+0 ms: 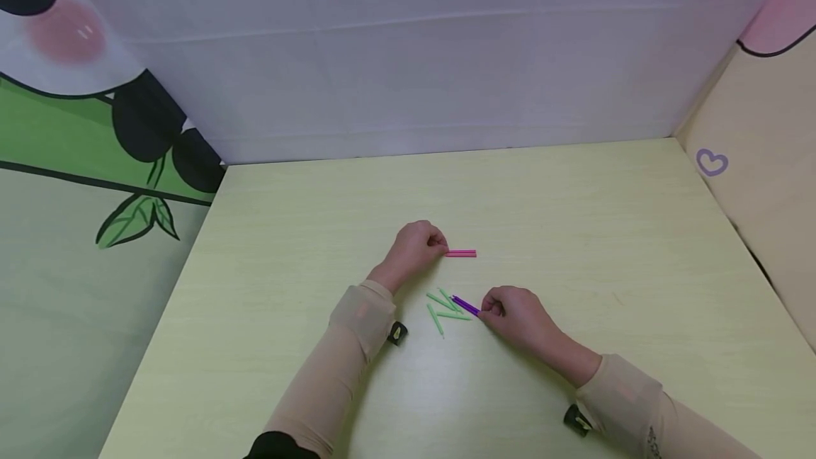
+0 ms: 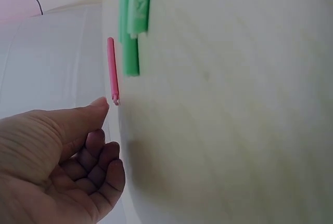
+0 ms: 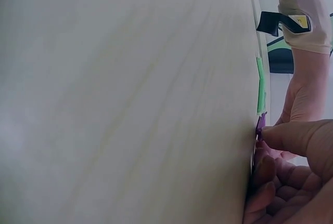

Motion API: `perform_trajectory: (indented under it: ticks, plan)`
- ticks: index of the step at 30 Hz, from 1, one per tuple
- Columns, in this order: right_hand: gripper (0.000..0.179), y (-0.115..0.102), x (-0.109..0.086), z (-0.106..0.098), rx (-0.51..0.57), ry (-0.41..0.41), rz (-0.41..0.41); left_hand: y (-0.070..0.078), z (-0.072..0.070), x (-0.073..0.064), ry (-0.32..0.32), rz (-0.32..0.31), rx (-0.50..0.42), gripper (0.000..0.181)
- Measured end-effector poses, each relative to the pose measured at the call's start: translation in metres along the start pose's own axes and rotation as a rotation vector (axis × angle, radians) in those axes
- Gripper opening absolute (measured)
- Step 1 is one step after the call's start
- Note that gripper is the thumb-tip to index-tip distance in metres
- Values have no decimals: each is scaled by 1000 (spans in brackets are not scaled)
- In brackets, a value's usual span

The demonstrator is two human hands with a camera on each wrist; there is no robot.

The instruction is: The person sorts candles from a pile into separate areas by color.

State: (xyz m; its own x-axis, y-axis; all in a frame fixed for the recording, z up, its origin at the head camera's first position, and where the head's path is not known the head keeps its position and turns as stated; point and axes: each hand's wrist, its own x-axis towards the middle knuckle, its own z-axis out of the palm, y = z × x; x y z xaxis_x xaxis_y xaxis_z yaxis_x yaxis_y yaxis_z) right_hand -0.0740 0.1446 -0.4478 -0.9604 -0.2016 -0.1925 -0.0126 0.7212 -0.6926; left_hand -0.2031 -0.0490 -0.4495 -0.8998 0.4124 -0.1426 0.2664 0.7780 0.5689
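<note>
Two pink candles (image 1: pixel 462 253), thin as sticks, lie side by side on the table. My left hand (image 1: pixel 417 246) is at their left end, fingers loosely curled. In the left wrist view the thumb tip (image 2: pixel 103 102) is right beside the wick end of a pink candle (image 2: pixel 112 70), which lies outside the fingers. My right hand (image 1: pixel 519 314) pinches the near end of purple candles (image 1: pixel 465 305) between thumb and fingers, low at the tabletop. Several light green candles (image 1: pixel 435 320) lie scattered to the left of the purple ones, some crossing close together.
The pale wooden table (image 1: pixel 574 218) extends around both hands. A white cloth wall (image 1: pixel 408 91) stands along its back edge, with printed panels at the left and right sides. Black wrist cameras (image 1: pixel 397 333) sit on the beige sleeves.
</note>
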Motion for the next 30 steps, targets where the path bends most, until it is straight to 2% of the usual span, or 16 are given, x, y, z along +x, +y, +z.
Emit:
perform_trajectory:
  ticks: [13,23,30]
  plan:
    - [8,-2,-1,0,9,1,-6,1,-2,-4,14,17,0,6]
    - [8,1,2,0,8,0,-3,1,-3,-11,12,26,-65,5]
    - [8,-1,1,-2,10,-6,-6,2,-6,-16,-8,7,-108,6]
